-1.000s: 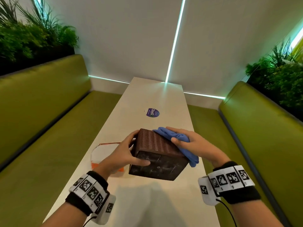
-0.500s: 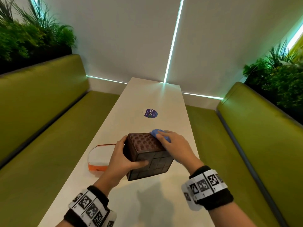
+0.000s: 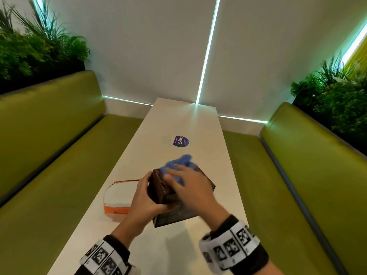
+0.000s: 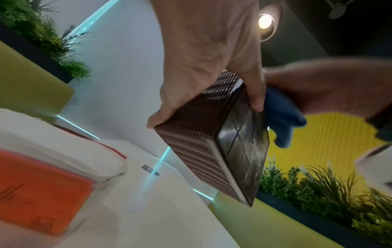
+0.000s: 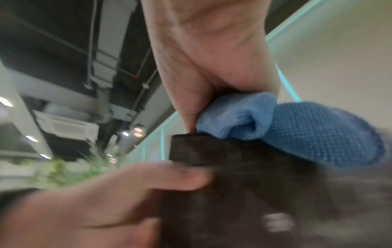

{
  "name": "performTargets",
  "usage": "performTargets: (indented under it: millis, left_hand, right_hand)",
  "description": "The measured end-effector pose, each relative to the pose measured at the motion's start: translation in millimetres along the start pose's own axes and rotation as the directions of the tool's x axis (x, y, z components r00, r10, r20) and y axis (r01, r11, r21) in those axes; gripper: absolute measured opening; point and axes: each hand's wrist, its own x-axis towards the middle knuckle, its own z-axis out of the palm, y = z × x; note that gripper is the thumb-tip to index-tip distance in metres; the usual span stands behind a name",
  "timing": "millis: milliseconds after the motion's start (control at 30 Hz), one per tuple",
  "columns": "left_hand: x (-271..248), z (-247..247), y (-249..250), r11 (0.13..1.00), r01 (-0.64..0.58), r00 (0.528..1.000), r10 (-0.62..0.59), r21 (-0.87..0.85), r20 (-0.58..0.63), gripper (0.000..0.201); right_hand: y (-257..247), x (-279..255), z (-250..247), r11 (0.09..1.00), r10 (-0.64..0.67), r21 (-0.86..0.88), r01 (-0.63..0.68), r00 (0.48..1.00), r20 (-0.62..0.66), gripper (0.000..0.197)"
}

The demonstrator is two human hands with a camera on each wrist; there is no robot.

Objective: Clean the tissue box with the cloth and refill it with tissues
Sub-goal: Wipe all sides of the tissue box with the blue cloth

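A brown woven tissue box [image 3: 161,188] is held tilted just above the white table [image 3: 178,249], its dark smooth face [image 4: 244,151] turned toward me. My left hand [image 3: 147,197] grips its left side, thumb on the dark face and fingers behind. My right hand [image 3: 190,187] lies over the box's top and holds a bunched blue cloth [image 3: 178,162] against it. In the right wrist view the cloth [image 5: 307,130] is pinched under my right hand [image 5: 201,87] on the box's edge [image 5: 233,151]. A white tissue pack [image 3: 119,195] with an orange end lies to the left.
A round purple sticker [image 3: 180,141] sits on the table beyond the box. Green benches [image 3: 49,155] run along both long sides, with plants [image 3: 39,50] behind their backs. The table's far end meets a white wall.
The box has been turned so its woven side faces left. My right hand has swept the cloth from the box's right side up over its top. The left hand keeps its grip.
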Motion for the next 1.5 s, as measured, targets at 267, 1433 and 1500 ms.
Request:
performTargets:
  millis: [267, 1433, 1500]
  left_hand:
    - [-3, -24, -1, 0.995, 0.046, 0.999, -0.044, -0.092, 0.028, 0.103]
    - [-11, -37, 5, 0.924, 0.25, 0.948, -0.175, -0.288, 0.265, 0.133]
    - [-7, -47, 18, 0.975, 0.181, 0.936, -0.131, -0.126, 0.328, 0.143]
  right_hand:
    - [27, 3, -25, 0.975, 0.079, 0.208, -0.079, 0.997, 0.008, 0.029]
    - [68, -38, 1, 0.138, 0.027, 0.896, -0.421, 0.906, 0.422, 0.055]
    - [74, -35, -10, 0.294, -0.008, 0.879, -0.374, 0.919, 0.394, 0.055]
